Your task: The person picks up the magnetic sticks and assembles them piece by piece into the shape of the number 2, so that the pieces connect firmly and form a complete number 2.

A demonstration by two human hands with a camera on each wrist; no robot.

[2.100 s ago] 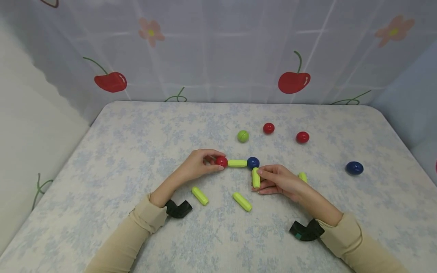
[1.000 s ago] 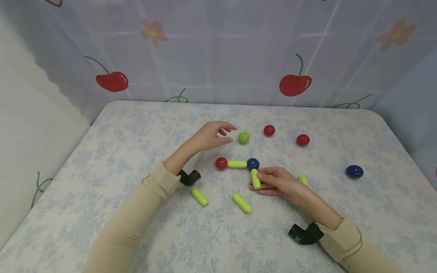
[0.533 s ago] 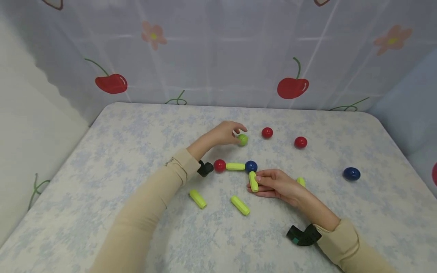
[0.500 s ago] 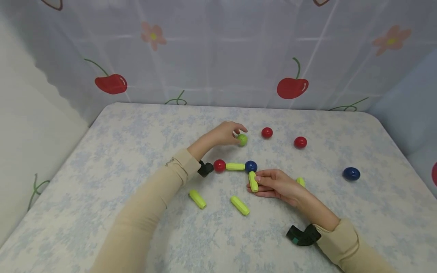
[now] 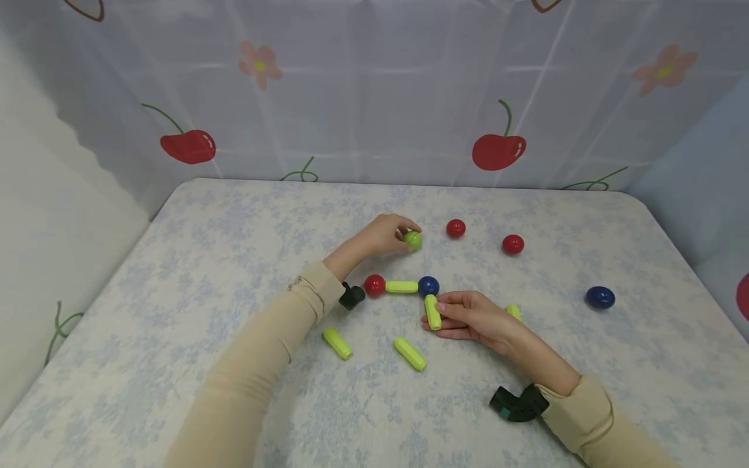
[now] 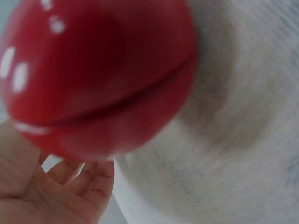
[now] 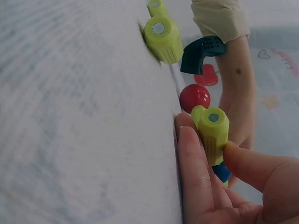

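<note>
My left hand (image 5: pixel 386 235) pinches the green ball (image 5: pixel 413 240) between thumb and fingers at the back of the table. In front of it a red ball (image 5: pixel 374 285), a yellow-green stick (image 5: pixel 401 286) and a blue ball (image 5: pixel 428 286) lie joined in a row. My right hand (image 5: pixel 476 320) holds a second stick (image 5: pixel 432 312) by thumb and fingers, its far end against the blue ball. The right wrist view shows this stick (image 7: pixel 214 137) end-on. In the left wrist view the red ball (image 6: pixel 98 70) fills much of the picture and hides part of the left hand (image 6: pixel 56 186).
Two loose sticks, one at the left (image 5: pixel 337 342) and one nearer the middle (image 5: pixel 409 353), lie in front. Another stick (image 5: pixel 513 311) is partly behind the right hand. Two red balls (image 5: pixel 456 228) (image 5: pixel 513 244) lie at the back right, and a blue one (image 5: pixel 600 298) farther right.
The left hand has left the red ball, moved back and right, and closed its fingers on the green ball. The stick in the right hand has tilted slightly; that hand has hardly moved.
</note>
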